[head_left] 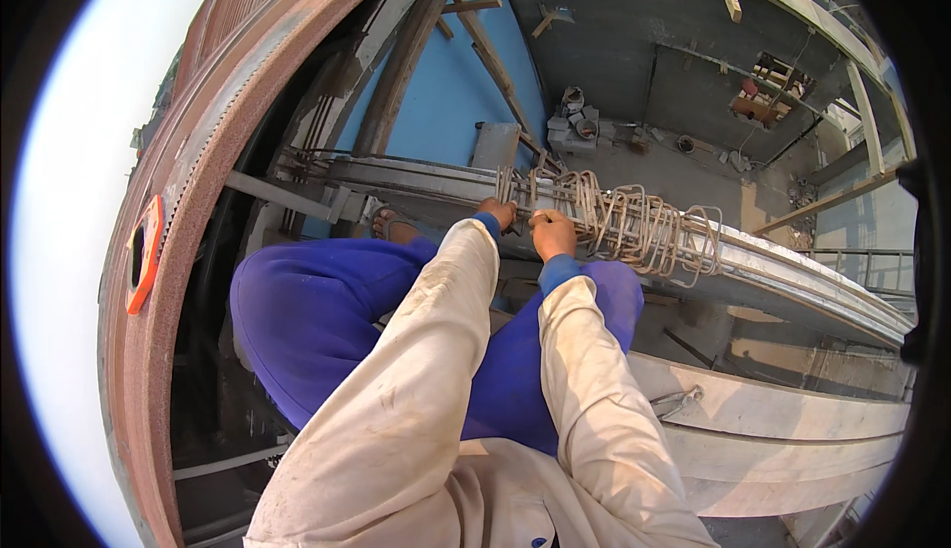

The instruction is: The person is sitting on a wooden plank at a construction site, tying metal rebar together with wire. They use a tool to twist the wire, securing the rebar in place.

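Observation:
A row of bent steel rebar stirrups [644, 226] is bunched around long bars above a beam. At the left end of the row, my left hand [498, 213] is closed on a stirrup that stands slightly apart from the bunch. Just right of it, my right hand [553, 235] has its fingers curled around another stirrup, thumb on top. Both sets of fingertips are partly hidden by the hands themselves. The long bars [396, 160] run off to the left beyond my hands.
A handsaw with an orange handle [149, 251] lies on the reddish roof edge at left. Metal pliers [679, 401] rest by the wooden planks [783, 409] at right. Far below lies a concrete floor [649, 166] with buckets and blocks. Timber props lean near the blue wall [426, 82].

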